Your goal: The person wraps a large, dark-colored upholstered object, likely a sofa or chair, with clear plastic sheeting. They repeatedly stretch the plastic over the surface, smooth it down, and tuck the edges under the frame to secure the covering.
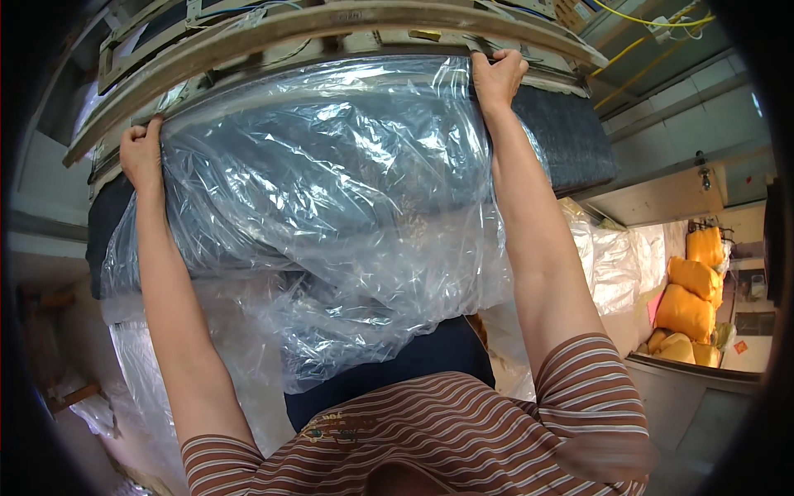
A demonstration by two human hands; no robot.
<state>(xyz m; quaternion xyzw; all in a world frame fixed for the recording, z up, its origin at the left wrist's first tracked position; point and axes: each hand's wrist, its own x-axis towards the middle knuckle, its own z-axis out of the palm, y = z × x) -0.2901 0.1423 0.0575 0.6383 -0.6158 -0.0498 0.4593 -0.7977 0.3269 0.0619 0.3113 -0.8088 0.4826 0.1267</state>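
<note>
A wide sheet of clear plastic film [331,165], wrinkled and shiny, lies over a dark padded surface [571,136] and hangs down toward my waist. My left hand [142,157] is closed at the film's far left corner, thumb and fingers pinched together. At the far right corner my right hand [499,80] pinches the same far edge. Both arms stretch forward, and the film is spread between them. The fingertips of both hands are partly hidden by the hands themselves and the edge of the frame behind.
A long curved-looking wooden bar [347,18] runs just beyond both hands. Yellow cables [637,21] hang at the upper right. Stuffed orange sacks [693,289] are piled at the right, near more plastic film [624,264]. A wooden board [662,192] juts out there.
</note>
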